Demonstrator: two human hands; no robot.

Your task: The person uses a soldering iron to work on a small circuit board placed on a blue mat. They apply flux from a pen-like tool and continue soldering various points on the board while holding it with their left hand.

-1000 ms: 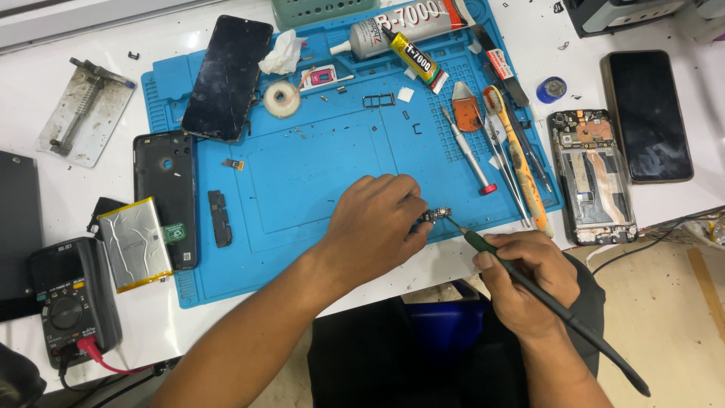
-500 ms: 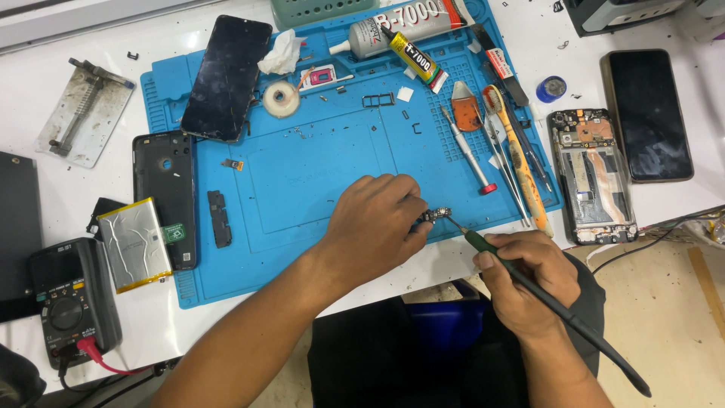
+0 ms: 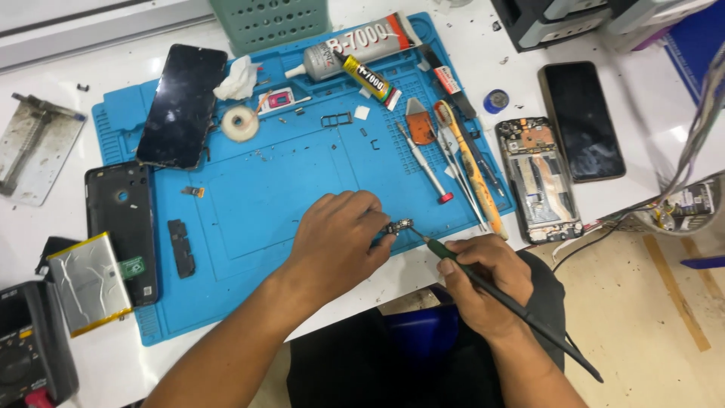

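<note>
At the far left a silver battery (image 3: 89, 281) lies beside a black phone back cover (image 3: 121, 227) on the blue repair mat (image 3: 264, 196). The left hand (image 3: 340, 245) rests on the mat's near edge, its fingertips (image 3: 381, 227) pinched together on a small circuit board (image 3: 399, 226), which sticks out just right of them. The right hand (image 3: 483, 283) is closed around a soldering iron (image 3: 498, 298), whose tip touches the board. Further right lies an opened phone frame (image 3: 540, 177).
</note>
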